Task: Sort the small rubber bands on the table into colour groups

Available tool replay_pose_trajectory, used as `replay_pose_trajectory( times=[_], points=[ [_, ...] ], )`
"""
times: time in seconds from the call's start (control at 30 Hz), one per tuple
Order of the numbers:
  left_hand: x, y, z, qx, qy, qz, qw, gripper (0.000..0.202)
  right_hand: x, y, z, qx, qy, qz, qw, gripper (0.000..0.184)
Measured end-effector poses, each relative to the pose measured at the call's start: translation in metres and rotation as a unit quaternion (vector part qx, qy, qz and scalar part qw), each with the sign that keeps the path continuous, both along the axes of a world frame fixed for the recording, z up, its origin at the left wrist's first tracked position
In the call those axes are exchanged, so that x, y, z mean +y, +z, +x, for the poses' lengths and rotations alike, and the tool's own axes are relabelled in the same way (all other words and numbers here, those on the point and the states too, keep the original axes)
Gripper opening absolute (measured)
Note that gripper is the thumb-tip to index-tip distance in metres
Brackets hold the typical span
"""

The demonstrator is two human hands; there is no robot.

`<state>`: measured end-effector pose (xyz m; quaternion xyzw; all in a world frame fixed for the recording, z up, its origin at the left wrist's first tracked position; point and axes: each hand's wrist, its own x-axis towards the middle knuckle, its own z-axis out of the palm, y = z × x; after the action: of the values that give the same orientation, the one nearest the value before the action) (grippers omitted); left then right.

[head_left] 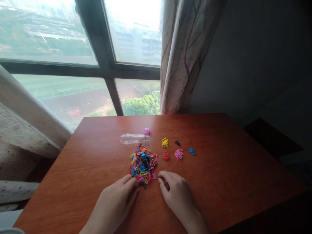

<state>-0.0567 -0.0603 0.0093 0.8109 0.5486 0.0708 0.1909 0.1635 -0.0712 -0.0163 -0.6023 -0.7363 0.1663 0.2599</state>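
Observation:
A heap of small multicoloured loops (143, 164), too small to tell whether bands or clips, lies on the brown wooden table (97, 156). My left hand (119, 196) touches the heap's near left edge, fingers closed together; whatever is between its fingertips is hidden. Just right of the heap, my right hand (176, 191) rests with thumb and forefinger curled together, and I cannot make out anything in them. Beyond it lie small single-colour groups: yellow loops (165, 142), black loops (177, 142), red loops (166, 156), pink loops (178, 154) and blue loops (192, 151).
A clear plastic bottle (133, 139) lies on its side behind the heap, with a pink cap (147, 131) by its mouth. The table's far edge meets a window (104, 70) with curtains (180, 58) beside it. A dark wall (255, 58) stands at right.

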Motion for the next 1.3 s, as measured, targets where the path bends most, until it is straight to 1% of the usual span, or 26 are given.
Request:
replay_pose_trajectory(
  times=[0.13,0.3,0.47,0.6,0.77,0.93,1.13,1.3],
  points=[
    [0.001,-0.004,0.004,-0.007,-0.012,0.015,1.0,0.021,0.0,0.0,-0.001,0.003,-0.001,0.003,1.0,0.015],
    [-0.002,-0.006,0.006,-0.037,-0.013,0.023,0.999,0.02,-0.002,-0.003,-0.001,0.017,-0.002,0.007,1.0,0.015],
    [-0.007,-0.01,0.002,-0.078,0.001,0.046,0.996,0.019,-0.005,-0.004,-0.001,0.026,-0.001,0.014,1.0,0.014],
    [-0.009,-0.012,-0.002,-0.106,0.0,0.057,0.993,0.018,-0.009,-0.001,-0.006,0.02,0.018,0.019,0.999,0.015],
    [-0.01,-0.012,-0.005,-0.117,-0.011,0.043,0.992,0.02,-0.017,0.0,-0.021,0.01,0.037,0.006,0.999,0.012],
    [-0.008,-0.013,-0.004,-0.121,-0.015,0.046,0.991,0.019,-0.018,-0.001,-0.033,0.009,0.023,0.008,1.0,0.01],
    [-0.009,-0.015,-0.003,-0.101,-0.011,0.053,0.993,0.023,-0.015,-0.002,-0.036,0.009,0.022,0.018,1.0,0.012],
    [-0.009,-0.012,-0.001,-0.125,0.0,0.077,0.989,0.022,-0.015,-0.005,-0.036,0.009,0.027,0.023,0.999,0.015]
  ],
)
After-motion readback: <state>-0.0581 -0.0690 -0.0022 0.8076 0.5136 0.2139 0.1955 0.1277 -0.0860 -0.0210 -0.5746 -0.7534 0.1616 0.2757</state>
